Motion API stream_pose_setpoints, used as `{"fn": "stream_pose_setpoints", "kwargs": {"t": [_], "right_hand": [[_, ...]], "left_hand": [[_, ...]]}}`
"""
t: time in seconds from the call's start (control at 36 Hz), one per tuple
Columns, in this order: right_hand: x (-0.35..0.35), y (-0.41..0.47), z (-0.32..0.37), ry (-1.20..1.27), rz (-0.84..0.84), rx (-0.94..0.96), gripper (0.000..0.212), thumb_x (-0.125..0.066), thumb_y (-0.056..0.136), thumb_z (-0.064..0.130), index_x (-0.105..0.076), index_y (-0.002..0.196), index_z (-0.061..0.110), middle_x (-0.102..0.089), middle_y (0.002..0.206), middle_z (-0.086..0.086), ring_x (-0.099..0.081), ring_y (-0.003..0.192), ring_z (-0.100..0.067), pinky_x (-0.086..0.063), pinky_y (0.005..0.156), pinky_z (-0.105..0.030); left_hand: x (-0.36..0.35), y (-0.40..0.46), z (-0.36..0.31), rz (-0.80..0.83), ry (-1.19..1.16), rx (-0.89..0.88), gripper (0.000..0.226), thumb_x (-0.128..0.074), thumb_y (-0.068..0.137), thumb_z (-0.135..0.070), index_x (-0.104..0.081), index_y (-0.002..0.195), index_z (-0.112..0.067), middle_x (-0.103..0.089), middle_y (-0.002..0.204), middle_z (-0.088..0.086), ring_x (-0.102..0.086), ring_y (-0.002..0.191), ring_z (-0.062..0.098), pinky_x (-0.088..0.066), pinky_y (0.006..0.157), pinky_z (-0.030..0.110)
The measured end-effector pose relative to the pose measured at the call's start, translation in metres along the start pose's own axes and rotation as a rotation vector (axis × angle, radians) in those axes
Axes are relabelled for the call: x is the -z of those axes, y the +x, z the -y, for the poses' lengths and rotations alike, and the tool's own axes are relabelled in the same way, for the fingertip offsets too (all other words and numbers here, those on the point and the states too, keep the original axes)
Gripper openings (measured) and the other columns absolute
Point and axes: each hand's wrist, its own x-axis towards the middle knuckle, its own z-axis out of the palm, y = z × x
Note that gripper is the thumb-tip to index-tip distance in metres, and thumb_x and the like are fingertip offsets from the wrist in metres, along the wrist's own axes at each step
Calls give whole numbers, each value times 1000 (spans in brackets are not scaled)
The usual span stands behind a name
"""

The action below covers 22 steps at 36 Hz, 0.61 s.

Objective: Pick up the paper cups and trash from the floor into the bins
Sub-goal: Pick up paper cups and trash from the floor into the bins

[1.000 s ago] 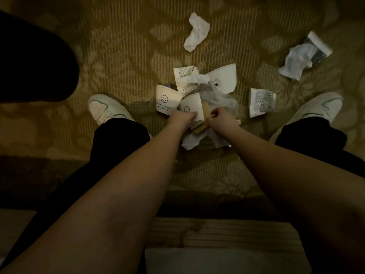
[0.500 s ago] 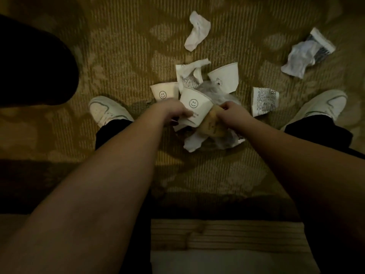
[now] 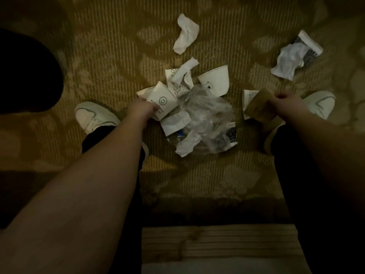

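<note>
My left hand (image 3: 141,108) grips a white smiley paper cup (image 3: 165,100), with another cup (image 3: 144,92) just behind it. My right hand (image 3: 286,105) pinches a brown cardboard piece (image 3: 258,107) lifted off to the right, over a printed cup (image 3: 248,95) on the floor. Between my feet lies a heap: a crumpled clear plastic bag (image 3: 207,117), a white cup with a cat drawing (image 3: 216,80), a torn printed cup (image 3: 177,80) and crumpled paper scraps (image 3: 187,143). No bin can be made out with certainty.
A crumpled tissue (image 3: 185,36) lies farther out on the patterned carpet (image 3: 110,56). Crumpled paper with a dark wrapper (image 3: 292,56) lies at the upper right. My white shoes (image 3: 92,115) flank the heap. A large dark object (image 3: 25,74) stands at the left. A wooden edge (image 3: 217,242) runs below.
My right hand has carried the brown cardboard piece from the heap out to the right. My left hand has closed on the smiley cup and shifted it left.
</note>
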Motion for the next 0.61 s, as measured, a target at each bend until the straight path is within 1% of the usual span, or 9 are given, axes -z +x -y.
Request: {"fn": "stream_pose_setpoints", "kwargs": {"t": [0.06,0.11,0.17,0.22,0.28,0.36,0.53,0.56,0.61], "right_hand": [[-5,4,-5,-1,-38,-19,28,-52,99,39,-62,116,18,-62,105,-5,-58,89,-21,-46,73,-33],[-11,9,-6,0,-34,-35,28,-50,101,35,-62,118,16,-63,106,-7,-60,89,-24,-48,72,-35],[-18,18,-6,-14,-15,-50,38,-47,101,36,-58,129,13,-65,114,-13,-63,95,-29,-50,72,-36],[-24,22,-4,-14,-6,-43,44,-47,100,38,-52,136,13,-59,125,-16,-62,102,-33,-50,68,-35],[-30,28,-4,-4,-7,-37,44,-49,97,41,-50,133,16,-54,129,-15,-59,106,-33,-53,73,-40],[-34,31,-5,11,-4,-27,38,-54,95,42,-49,125,18,-56,121,-10,-59,102,-30,-55,80,-45],[-43,38,-13,9,13,21,55,-69,90,26,-40,137,19,-49,131,-11,-59,98,-28,-53,64,-36],[-45,39,-14,14,11,27,63,-71,88,24,-37,141,21,-47,137,-12,-60,104,-30,-56,67,-39],[-49,40,-17,6,-7,32,82,-75,85,22,-26,151,25,-37,149,-13,-53,122,-36,-56,85,-45]], "left_hand": [[-5,1,-1,-33,-40,-13,49,-76,83,-13,-60,129,-13,-66,118,5,-66,103,23,-56,75,34],[-10,-1,-3,-32,-87,-3,54,-79,83,-18,-57,132,-14,-65,119,5,-65,102,23,-57,76,36],[-13,-4,-5,-50,-127,-4,55,-79,82,-20,-57,132,-14,-65,116,5,-64,100,22,-57,76,37],[-17,0,-4,-89,-130,-19,55,-80,81,-21,-58,131,-13,-66,119,6,-65,101,23,-58,77,38],[-20,0,-4,-142,-124,-36,55,-80,81,-22,-58,131,-12,-65,116,5,-63,100,23,-56,75,37],[-23,3,-4,-227,-98,-35,65,-82,78,-27,-53,133,-10,-63,123,8,-63,109,28,-57,81,39],[-29,7,-7,-265,-196,-5,76,-83,78,-18,-36,137,-8,-50,137,14,-53,121,32,-49,82,37],[-31,7,-7,-265,-200,-3,76,-83,78,-17,-35,137,-8,-49,138,14,-52,122,32,-49,84,37],[-33,14,-5,-265,-196,7,78,-83,77,-18,-36,138,-8,-49,139,14,-51,125,32,-51,93,40]]}}
